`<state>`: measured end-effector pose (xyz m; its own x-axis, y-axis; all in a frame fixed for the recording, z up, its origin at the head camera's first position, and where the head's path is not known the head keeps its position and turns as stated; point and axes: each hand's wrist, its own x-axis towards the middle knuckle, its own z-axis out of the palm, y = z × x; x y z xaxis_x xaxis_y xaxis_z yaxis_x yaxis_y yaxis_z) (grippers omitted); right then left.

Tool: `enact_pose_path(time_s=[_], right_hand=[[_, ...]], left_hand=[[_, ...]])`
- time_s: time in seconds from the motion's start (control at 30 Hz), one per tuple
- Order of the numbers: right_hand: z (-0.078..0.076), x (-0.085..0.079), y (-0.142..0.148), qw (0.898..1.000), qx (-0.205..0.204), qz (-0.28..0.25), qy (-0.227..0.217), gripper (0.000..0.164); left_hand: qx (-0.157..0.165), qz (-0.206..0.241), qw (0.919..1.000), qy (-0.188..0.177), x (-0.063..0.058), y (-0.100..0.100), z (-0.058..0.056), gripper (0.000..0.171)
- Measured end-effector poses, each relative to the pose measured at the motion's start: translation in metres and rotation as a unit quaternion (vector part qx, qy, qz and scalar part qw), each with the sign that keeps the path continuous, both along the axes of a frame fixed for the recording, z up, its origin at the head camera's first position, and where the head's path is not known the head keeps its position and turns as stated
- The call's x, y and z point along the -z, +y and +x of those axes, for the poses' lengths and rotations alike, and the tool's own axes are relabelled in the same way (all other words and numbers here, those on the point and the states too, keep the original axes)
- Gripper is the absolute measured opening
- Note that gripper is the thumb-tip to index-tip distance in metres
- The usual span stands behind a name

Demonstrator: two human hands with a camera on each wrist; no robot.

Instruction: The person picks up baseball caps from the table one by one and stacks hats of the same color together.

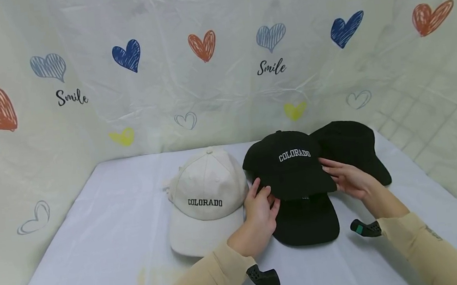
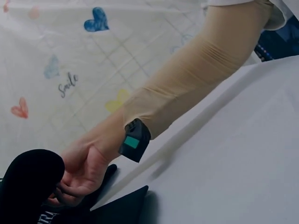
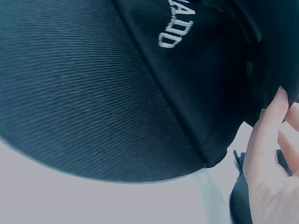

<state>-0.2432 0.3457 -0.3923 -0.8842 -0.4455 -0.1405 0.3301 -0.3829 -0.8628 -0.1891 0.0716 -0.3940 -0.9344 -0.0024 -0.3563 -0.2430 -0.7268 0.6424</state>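
Observation:
A black baseball cap point(image 1: 285, 169) with white COLORADO lettering is tilted up over another black cap point(image 1: 306, 227), whose brim shows below it. At its lower left edge my left hand point(image 1: 261, 211) grips it, fingers bent at the brim's side. My right hand point(image 1: 351, 179) holds its right side; in the right wrist view the right hand's fingers point(image 3: 268, 135) lie against the edge of the crown. Seen from the left wrist, the right hand point(image 2: 86, 170) has its fingers bent at the dark cap. Part of the left hand's grip is hidden.
A cream cap point(image 1: 209, 195) with dark COLORADO lettering sits just left of the left hand. Behind the right hand is another black hat point(image 1: 350, 148). The white-covered table point(image 1: 110, 248) meets a heart-patterned cloth point(image 1: 231, 91) at the back.

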Motion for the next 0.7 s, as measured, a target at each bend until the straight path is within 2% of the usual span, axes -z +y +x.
enact_pose_path(time_s=[0.13,0.43,0.7], right_hand=[[0.003,0.002,0.0,1.0,0.002,0.006,-0.005,0.05],[0.012,0.004,-0.003,0.998,0.032,0.046,-0.021,0.044],[0.019,0.005,-0.002,0.995,0.028,0.091,0.013,0.042]], left_hand=[[0.011,-0.02,0.9997,0.007,0.004,-0.002,0.004,0.055],[0.041,-0.061,0.997,0.026,0.008,-0.01,0.013,0.057],[0.07,-0.137,0.9877,0.03,0.008,-0.014,0.019,0.067]])
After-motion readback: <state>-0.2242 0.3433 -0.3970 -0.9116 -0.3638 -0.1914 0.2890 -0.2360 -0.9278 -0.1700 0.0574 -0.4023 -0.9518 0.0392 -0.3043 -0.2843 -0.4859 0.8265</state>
